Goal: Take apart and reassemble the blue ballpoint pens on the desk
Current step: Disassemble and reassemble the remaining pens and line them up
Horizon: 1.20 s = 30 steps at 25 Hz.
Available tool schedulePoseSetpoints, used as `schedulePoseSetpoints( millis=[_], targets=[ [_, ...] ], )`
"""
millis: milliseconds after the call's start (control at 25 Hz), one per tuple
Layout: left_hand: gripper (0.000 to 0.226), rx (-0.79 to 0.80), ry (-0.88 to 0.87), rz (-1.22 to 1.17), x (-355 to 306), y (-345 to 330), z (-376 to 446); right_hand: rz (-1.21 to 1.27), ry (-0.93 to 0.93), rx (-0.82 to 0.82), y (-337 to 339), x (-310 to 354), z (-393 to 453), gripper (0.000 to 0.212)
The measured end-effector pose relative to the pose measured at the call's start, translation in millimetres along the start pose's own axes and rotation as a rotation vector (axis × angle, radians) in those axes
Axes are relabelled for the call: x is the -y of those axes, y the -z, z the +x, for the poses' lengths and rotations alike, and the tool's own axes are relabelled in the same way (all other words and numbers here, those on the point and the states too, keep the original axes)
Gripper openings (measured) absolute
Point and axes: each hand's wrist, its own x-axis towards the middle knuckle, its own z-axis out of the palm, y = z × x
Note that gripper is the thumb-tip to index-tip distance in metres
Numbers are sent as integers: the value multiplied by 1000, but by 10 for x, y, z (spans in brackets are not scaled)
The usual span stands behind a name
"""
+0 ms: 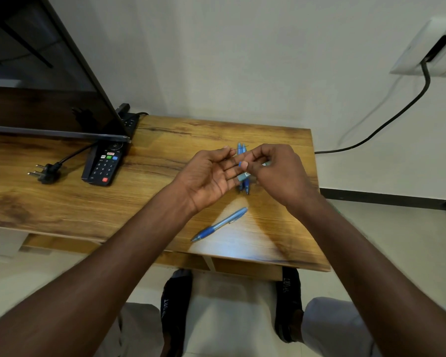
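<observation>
At centre frame the right hand point(276, 171) has its grip closed, fingers curled around a pale blue pen part point(243, 176), while the left hand point(211, 173) lies palm-up just beside it, thumb and forefinger appearing to pinch a thin dark refill point(240, 148) that spans between the two hands. Directly below the hands, a small cluster of blue pens point(245, 185) lies on the bench point(165, 140), partly hidden; whether these are whole cannot be told. Lower centre, one blue ballpoint pen point(218, 224) lies fully assembled, so the task is judged mid-way, one pen open in hand.
</observation>
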Motion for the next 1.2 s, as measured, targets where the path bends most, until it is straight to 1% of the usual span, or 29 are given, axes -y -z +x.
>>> schedulePoseSetpoints(
  millis=[160, 320, 520, 720, 840, 960, 1040, 1120, 1200],
  targets=[
    [25, -34, -79, -91, -119, 102, 37, 142, -93, -44, 64, -29, 35, 4],
    [18, -6, -123, -158, -149, 112, 28, 139, -127, -124, 84, -72, 60, 4],
    [19, 38, -115, -217, -80, 34, 3, 191, -154, -127, 88, -78, 72, 4],
    [17, 6, -52, -205, 15, 35, -1, 243, -192, -128, 92, -61, 67, 4],
    [22, -9, -27, -130, 50, 38, -3, 279, -208, -113, 105, -27, 50, 3],
    [27, -29, -27, 45, 67, 31, 9, 454, -257, -45, 120, 12, 31, 9],
    [30, -31, -18, 118, 73, 19, 12, 552, -283, 5, 133, 24, 30, 13],
    [32, -34, -10, 190, 88, 6, 14, 539, -268, 38, 140, 22, 27, 11],
    [32, -35, -8, 268, 112, -1, 14, 423, -213, 53, 134, 24, 15, 8]
  ],
)
